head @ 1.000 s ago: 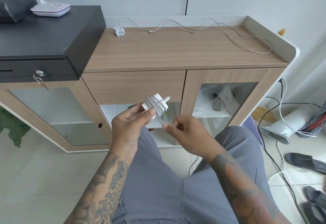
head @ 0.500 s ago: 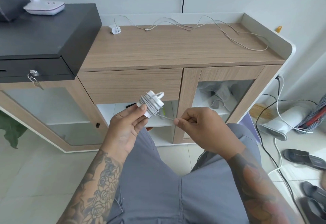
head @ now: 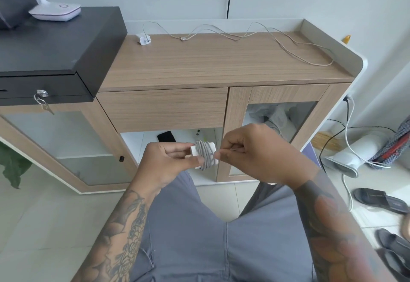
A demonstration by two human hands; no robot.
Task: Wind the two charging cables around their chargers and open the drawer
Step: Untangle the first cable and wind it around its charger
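My left hand [head: 165, 163] grips a white charger [head: 205, 154] with grey cable wound tightly around its body, held in front of the cabinet's lower shelf. Right beside it, my right hand [head: 257, 151] pinches the cable's free end against the charger's right side. A second white charger [head: 143, 38] stands at the back left of the wooden cabinet top [head: 221, 64], its loose cable [head: 277, 39] snaking to the right across the top. The wooden drawer [head: 163, 109] under the top is shut.
A black cash box [head: 55, 44] with keys in its lock sits on the cabinet's left, with a white lamp base [head: 55, 11] on it. A black phone [head: 166, 136] lies on the open shelf. Sandals, cords and a white appliance [head: 352, 155] lie on the floor at right.
My right hand has come in from the lower right up against the charger, taking up the last loose stretch of cable. The charger has turned so its prongs no longer show.
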